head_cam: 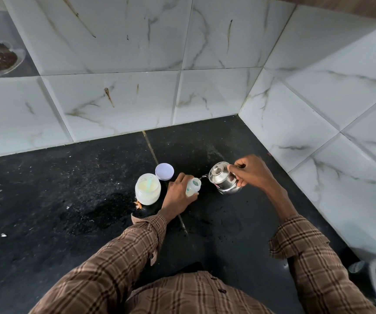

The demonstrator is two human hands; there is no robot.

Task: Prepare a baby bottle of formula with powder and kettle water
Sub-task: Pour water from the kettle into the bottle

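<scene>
We're tipping the kettle (224, 180) with our right hand (249, 169), spout leftward over the bottle (193, 187) (upright, mouth open) that our left hand (178, 196) is gripping.

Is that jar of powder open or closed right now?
Open. The powder jar has no lid on; a scoop handle stands in the powder, and the lid lies behind it on the counter.

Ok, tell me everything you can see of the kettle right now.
The kettle is small, shiny and steel-looking, with a domed lid and knob on top. It is tipped left, its thin spout meeting the open mouth of the baby bottle. The right hand grips its handle from the right side. It sits low over the dark counter; whether it touches it is unclear.
</scene>
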